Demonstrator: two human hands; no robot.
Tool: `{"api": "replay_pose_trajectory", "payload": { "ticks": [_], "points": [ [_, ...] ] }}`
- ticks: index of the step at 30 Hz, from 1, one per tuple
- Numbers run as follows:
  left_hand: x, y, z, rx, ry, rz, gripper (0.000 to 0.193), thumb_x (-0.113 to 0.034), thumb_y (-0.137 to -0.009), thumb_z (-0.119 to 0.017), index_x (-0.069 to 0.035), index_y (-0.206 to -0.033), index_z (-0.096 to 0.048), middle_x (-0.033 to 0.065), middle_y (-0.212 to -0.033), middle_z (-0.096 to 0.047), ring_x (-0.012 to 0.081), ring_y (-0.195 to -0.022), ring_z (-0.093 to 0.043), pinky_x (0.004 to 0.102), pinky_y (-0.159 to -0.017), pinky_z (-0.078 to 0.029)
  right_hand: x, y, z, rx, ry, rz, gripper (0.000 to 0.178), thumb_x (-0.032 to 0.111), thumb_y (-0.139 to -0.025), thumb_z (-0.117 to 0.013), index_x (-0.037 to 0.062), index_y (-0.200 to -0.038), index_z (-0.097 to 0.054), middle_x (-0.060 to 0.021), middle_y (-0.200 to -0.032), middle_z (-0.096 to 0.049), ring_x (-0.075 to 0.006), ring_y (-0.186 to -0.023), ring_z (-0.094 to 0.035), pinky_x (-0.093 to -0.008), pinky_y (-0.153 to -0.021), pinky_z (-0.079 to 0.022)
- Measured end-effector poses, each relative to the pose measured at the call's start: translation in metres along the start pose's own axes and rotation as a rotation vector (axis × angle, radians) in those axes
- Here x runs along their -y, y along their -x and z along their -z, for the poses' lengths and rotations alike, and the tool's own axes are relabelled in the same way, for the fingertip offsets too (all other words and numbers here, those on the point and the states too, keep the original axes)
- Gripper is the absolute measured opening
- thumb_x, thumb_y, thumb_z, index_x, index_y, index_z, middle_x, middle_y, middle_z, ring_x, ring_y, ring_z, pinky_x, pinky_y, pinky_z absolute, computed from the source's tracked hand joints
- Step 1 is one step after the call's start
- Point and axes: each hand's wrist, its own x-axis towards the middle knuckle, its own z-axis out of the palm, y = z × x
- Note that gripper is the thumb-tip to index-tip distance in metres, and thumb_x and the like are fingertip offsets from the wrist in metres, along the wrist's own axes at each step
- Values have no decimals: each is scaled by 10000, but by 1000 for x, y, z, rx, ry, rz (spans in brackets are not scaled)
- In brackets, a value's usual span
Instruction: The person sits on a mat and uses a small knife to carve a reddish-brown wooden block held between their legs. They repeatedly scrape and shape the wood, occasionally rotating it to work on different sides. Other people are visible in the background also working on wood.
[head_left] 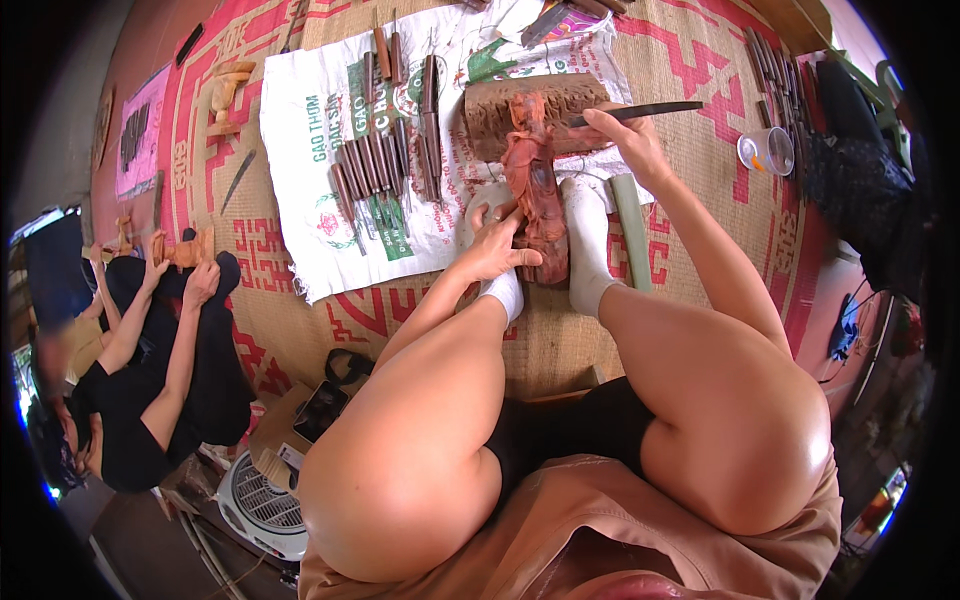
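Lengthwise, one reddish carved figure (537,190) runs near to far between two white-socked feet (587,240).
Its blocky base points near, its narrower end far, overlapping one brown wooden block (488,115). It lies just right of the left hand (492,248), whose fingers and thumb spread against its near left side, and left of the right hand (634,142), which pinches one dark, flat tool (660,109); whether that touches the figure, I cannot tell. One green strip (630,232) and one clear cup (764,153) lie to the right.
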Motion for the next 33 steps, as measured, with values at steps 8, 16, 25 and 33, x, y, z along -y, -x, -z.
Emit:
{"api": "replay_pose_trajectory", "payload": {
  "ticks": [8, 16, 25, 33],
  "points": [
    [-5, 6, 13, 89, -74, 135, 1045, -820, -670, -529, 13, -1296, -442, 257, -1352, -460, 354, -1285, -402, 537, -1073, -91, -28, 27, 19, -177, 303, -24, 177, 165, -863, -664, -10, -844, -663, -72, -758, -695, -100, -673, -656, -249, -585, -502],
    [-21, 21, -14, -444, -28, 40, 864, -615, -692, -735, 1, -1219, -434, 194, -1094, -616, 321, -1084, -551, 504, -1031, -189, -20, 39, 10, -104, 309, 65, 122, 110, -859, -629, -9, -863, -655, -61, -791, -681, -99, -746, -636, -254, -681, -497],
    [-48, 7, -2, -400, -331, 49, 796, -605, -632, -764, -7, -1080, -491, 127, -962, -606, 282, -1001, -542, 467, -895, -251, 37, -4, -23, 293, 686, 426, 146, 99, -797, -656, -22, -876, -683, -121, -908, -682, -213, -759, -618, -320, -698, -487],
    [-46, 9, -1, -413, -276, 50, 845, -623, -622, -758, 10, -1104, -472, 135, -981, -601, 291, -1002, -549, 478, -907, -245, 47, -39, -46, 577, 1021, 640, 123, 109, -748, -662, -1, -803, -665, -116, -773, -660, -300, -705, -633, -376, -673, -521]
  ]
}}
